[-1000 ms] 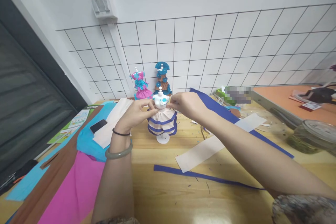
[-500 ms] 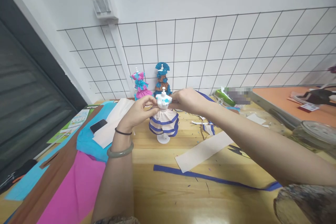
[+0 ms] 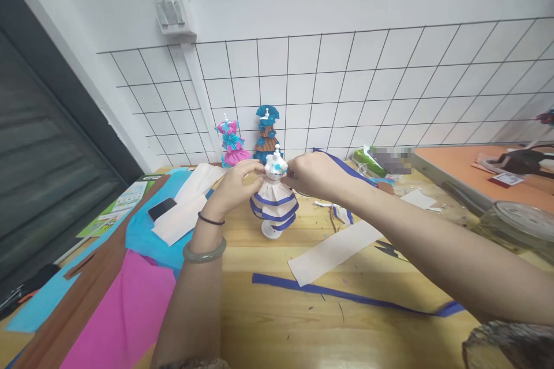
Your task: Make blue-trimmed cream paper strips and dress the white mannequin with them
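Observation:
A small white dress form with blue patches on its bust stands tilted on a round base. It wears a pale crepe paper skirt in tiers edged with dark blue. My left hand is closed at the left of the waist, thumb and fingers pinching the skirt's top edge. On the opposite side my right hand is also closed at the waist; its fingertips are partly hidden behind the knuckles. A pale paper strip and a long dark blue strip lie in front on the table.
Two dressed forms, one pink and blue, one brown and teal, stand by the wall grid. Colored paper sheets and a phone lie left. Scissors rest under my right forearm; a clear tape roll sits right.
The dress form has turned and tilted slightly, its top shifting right. Both hands have moved a little to the right with it, staying at the waist.

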{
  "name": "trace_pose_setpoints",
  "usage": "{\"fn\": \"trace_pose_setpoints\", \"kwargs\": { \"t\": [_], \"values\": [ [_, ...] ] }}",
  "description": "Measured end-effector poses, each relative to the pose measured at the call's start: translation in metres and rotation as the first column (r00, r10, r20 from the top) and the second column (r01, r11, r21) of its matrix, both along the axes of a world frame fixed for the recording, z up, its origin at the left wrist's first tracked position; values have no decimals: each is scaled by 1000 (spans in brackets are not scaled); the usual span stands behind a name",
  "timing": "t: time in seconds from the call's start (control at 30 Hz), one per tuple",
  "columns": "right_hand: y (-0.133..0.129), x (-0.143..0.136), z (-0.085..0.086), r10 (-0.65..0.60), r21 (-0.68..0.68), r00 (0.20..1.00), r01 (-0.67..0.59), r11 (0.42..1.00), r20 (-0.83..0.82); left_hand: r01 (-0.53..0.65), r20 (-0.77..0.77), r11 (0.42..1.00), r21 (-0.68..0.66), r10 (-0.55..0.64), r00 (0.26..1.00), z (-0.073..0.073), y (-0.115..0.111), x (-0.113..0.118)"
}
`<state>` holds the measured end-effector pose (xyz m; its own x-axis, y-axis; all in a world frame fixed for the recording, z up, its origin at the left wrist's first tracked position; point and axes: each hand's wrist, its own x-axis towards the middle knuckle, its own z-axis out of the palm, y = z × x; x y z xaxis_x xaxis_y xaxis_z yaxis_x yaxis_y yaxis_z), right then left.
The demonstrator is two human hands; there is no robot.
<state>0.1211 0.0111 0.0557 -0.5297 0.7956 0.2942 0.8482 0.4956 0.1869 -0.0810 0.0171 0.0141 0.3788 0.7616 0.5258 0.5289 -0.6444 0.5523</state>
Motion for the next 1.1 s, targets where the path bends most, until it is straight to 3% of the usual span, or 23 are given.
{"fn": "trace_pose_setpoints", "kwargs": {
  "t": [0.1,0.27,0.63,0.77,0.87,0.97,1.1],
  "values": [
    [-2,0,2,-28,-24,1000,28,999,2,-11,-69,997,77,16,997,5,-5,6],
    [-5,1,3,-37,-22,999,37,999,10,-180,-158,974,134,201,967,8,-13,22],
    [-9,3,6,18,-22,995,-16,1000,96,-308,-137,951,22,308,941,2,-11,35],
    [-12,8,13,46,-41,996,-43,998,81,-298,-117,951,-81,288,951,1,-10,34],
    [-13,9,15,28,-101,999,-31,994,-30,-239,-68,958,-161,231,970,0,-9,31],
    [-12,9,12,11,-109,992,-25,994,-128,-182,-9,958,-220,185,983,-1,-7,29],
    [-10,6,8,-27,-82,990,16,996,-135,-146,48,950,-276,166,985,-1,-6,27]
  ]
}}
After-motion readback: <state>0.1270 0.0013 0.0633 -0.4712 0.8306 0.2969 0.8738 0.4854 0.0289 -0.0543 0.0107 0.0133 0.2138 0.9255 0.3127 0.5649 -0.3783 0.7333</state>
